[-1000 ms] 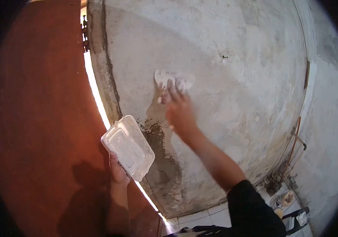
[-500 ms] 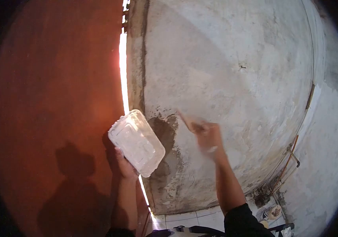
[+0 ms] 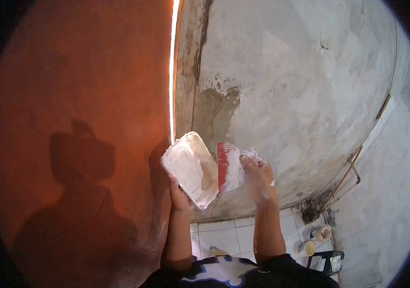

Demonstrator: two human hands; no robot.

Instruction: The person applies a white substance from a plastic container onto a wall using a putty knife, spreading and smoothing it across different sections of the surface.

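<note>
The right hand (image 3: 261, 180), in the head view, is closed around the back of a red scraper (image 3: 222, 165), its thumb and fingers smeared with white paste. The scraper's broad edge points to the left hand's side; a bare red strip runs along that edge, and paste coats the rest of the blade. The left hand (image 3: 180, 196) grips a tub (image 3: 207, 156) by its lower left side, tilted so that the inside shows, with paste (image 3: 183, 163) over its bottom and walls. The scraper is right beside the tub's rim; whether they touch I cannot tell. Both are in front of a grey wall (image 3: 286, 96), just below its dark patch (image 3: 214, 113). Left of a bright gap (image 3: 172, 72), a red panel (image 3: 80, 62) carries the person's shadow (image 3: 82, 158). White tiles (image 3: 219, 235) lie below, with a yellowish cup (image 3: 309, 248) on the right.
</note>
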